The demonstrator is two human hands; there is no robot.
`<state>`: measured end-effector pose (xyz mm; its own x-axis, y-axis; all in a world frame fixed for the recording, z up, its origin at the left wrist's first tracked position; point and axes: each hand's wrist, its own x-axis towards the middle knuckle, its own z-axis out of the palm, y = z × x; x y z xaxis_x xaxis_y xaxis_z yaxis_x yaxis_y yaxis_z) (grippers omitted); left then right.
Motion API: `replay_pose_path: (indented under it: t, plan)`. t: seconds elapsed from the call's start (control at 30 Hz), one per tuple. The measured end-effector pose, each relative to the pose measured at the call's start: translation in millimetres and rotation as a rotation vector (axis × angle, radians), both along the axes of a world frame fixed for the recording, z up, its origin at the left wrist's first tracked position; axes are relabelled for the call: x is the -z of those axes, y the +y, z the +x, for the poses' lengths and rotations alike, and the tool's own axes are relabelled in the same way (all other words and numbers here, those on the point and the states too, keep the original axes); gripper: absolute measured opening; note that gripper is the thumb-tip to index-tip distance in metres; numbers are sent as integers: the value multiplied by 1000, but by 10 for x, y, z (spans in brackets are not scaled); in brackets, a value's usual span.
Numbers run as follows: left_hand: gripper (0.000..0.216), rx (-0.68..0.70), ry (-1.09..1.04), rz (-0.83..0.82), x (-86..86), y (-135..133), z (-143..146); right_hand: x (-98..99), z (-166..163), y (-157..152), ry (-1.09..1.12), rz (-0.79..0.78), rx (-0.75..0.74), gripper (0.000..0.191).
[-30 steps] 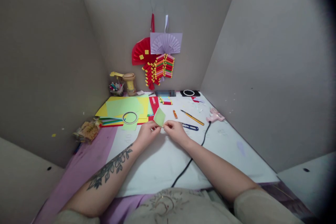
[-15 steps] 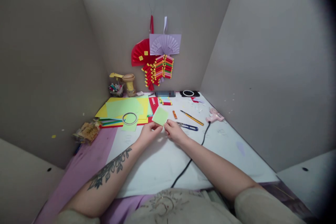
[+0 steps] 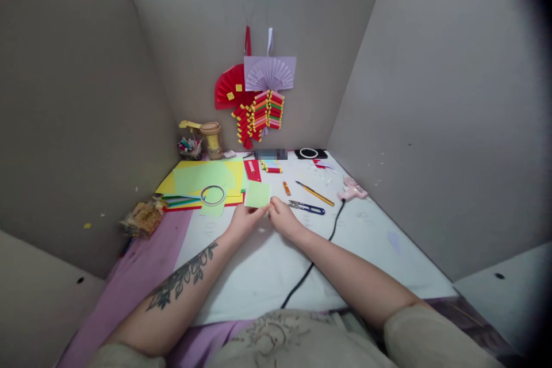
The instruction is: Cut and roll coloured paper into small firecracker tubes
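A small light-green square of paper (image 3: pixel 257 194) is raised above the table in front of me. My left hand (image 3: pixel 246 217) pinches it along its lower edge. Close beside, my right hand (image 3: pixel 282 217) is closed at the paper's lower right corner. The fingertips partly hide that edge. To the right of my right hand lie blue-handled thread snips (image 3: pixel 308 207), a yellow-and-black craft knife (image 3: pixel 317 194) and a short orange paper roll (image 3: pixel 287 188). Left of my left hand, a roll of tape (image 3: pixel 213 186) rests on green paper.
Coloured paper sheets (image 3: pixel 181 187) are stacked at the left. A pink glue gun (image 3: pixel 352 190) sits at the right, and a black cord (image 3: pixel 304 279) crosses the table. Paper fans with firecracker strings (image 3: pixel 271 75) hang on the back partition. Small paper rolls (image 3: pixel 273 171) lie at the back.
The green paper has turned from a slant to nearly square-on and shifted slightly left. Both hands stay at it, with the right hand's fingers more tightly curled.
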<state>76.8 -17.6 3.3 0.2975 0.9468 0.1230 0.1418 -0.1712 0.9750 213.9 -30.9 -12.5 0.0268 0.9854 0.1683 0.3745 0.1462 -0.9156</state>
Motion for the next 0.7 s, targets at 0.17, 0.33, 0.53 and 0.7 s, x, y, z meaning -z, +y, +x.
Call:
replay_pose_path:
  t: [0.17, 0.33, 0.53, 0.7]
  plan:
    - [25, -13, 53, -52, 15, 28, -19, 0, 31, 27, 323, -134, -57, 23]
    - [33, 33, -84, 17, 28, 33, 6, -23, 45, 30, 314, -107, -36, 21]
    - [22, -31, 9, 111, 51, 62, -4, -90, 94, -71, -197, 382, 48, 7]
    - [12, -77, 146, 216, 58, 59, -25, -80, 103, -113, -435, 513, 5, 16]
